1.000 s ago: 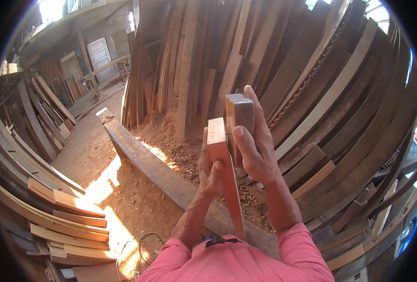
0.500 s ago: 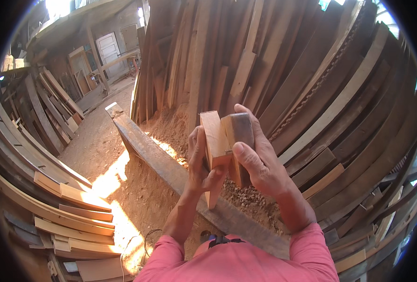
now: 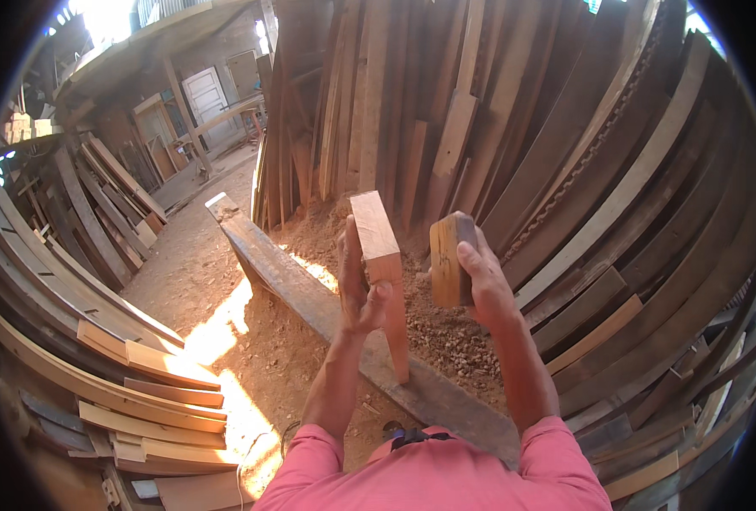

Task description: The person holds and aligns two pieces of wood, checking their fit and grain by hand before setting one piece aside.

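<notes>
A pale reddish, tapered wooden piece [image 3: 380,232] stands tilted, its thick end up and its narrow end down at the plank bench. My left hand [image 3: 356,289] grips its left side, the thumb across the near face. To the right, my right hand [image 3: 485,277] is closed around a worn wooden block [image 3: 452,260] with a yellowish face and darker edges. A gap separates the block from the tapered piece. The fingers behind the block are largely hidden. The long, weathered plank bench [image 3: 297,298] runs beneath both hands, from far left to near right.
Tall boards [image 3: 446,162] lean along the far and right sides. Stacked planks [image 3: 169,400] lie at the left, their ends toward the bench. Sawdust and shavings [image 3: 454,341] cover the ground around the bench. A white door [image 3: 206,95] shows in the far left background.
My right hand and its block have moved apart from the tapered piece, which they were against. The tapered piece has turned and shows more of its top face.
</notes>
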Action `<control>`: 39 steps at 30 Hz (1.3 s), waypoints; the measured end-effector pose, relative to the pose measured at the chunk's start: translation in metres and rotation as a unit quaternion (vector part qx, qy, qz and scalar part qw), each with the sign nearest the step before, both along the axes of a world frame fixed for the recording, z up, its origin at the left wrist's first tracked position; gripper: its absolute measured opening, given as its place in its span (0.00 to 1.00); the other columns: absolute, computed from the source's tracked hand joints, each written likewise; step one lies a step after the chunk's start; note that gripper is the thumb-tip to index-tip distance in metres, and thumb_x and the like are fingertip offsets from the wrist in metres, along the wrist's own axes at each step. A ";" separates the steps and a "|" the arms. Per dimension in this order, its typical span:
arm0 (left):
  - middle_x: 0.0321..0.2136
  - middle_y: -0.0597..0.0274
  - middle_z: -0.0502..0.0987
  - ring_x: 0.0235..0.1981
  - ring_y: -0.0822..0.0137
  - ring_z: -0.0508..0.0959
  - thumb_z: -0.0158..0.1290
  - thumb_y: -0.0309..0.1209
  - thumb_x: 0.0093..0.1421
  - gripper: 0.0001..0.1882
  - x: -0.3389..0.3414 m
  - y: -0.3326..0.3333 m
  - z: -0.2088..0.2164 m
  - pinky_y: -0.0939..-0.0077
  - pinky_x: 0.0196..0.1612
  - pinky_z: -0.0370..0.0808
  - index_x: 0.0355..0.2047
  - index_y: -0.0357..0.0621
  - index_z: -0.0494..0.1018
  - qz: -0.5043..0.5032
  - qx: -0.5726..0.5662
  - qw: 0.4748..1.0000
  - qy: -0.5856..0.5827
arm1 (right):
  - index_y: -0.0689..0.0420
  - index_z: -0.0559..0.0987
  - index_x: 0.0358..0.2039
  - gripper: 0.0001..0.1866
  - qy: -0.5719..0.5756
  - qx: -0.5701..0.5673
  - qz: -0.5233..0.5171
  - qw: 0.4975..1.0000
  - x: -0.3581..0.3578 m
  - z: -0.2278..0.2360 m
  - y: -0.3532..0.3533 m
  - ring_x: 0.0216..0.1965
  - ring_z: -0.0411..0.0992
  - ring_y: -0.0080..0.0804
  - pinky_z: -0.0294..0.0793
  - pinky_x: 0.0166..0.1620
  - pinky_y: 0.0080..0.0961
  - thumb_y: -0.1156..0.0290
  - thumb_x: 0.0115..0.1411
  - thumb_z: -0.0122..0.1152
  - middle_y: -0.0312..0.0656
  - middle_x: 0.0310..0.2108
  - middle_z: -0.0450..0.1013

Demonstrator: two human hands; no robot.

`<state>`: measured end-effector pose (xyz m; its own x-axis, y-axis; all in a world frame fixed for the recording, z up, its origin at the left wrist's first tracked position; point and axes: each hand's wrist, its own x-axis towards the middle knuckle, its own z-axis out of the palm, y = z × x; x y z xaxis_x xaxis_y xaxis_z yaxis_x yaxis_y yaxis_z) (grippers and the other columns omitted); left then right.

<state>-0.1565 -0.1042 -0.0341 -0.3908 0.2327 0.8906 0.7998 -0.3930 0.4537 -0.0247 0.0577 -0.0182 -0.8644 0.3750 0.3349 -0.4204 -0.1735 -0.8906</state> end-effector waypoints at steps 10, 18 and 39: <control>0.62 0.42 0.69 0.59 0.54 0.74 0.63 0.58 0.59 0.62 -0.020 -0.030 0.026 0.62 0.58 0.73 0.74 0.32 0.38 0.053 -0.005 0.995 -0.086 | 0.54 0.44 0.76 0.45 -0.082 0.161 -0.039 0.983 0.014 -0.060 -0.059 0.64 0.64 0.41 0.65 0.65 0.36 0.58 0.70 0.60 0.53 0.65 0.61; 0.38 0.56 0.83 0.40 0.69 0.82 0.71 0.37 0.54 0.29 0.002 -0.063 0.029 0.73 0.42 0.78 0.49 0.30 0.75 -0.101 -0.106 0.981 -0.129 | 0.63 0.39 0.75 0.60 -0.088 0.198 -0.081 0.973 -0.006 -0.079 -0.049 0.67 0.60 0.47 0.63 0.67 0.40 0.54 0.60 0.72 0.59 0.69 0.54; 0.76 0.48 0.39 0.76 0.48 0.41 0.65 0.37 0.51 0.44 0.111 -0.106 -0.203 0.41 0.72 0.47 0.68 0.52 0.59 -0.072 -0.201 0.919 -0.333 | 0.56 0.60 0.70 0.34 -0.195 -0.436 0.226 0.849 -0.005 -0.217 -0.068 0.62 0.71 0.44 0.74 0.62 0.47 0.46 0.74 0.42 0.51 0.64 0.67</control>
<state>-0.0452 -0.2107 -0.2368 -0.7574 0.5816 0.2966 0.2460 -0.1665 0.9548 -0.0297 -0.0101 -0.2354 -0.9671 -0.0671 -0.2454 0.1631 -0.9037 -0.3958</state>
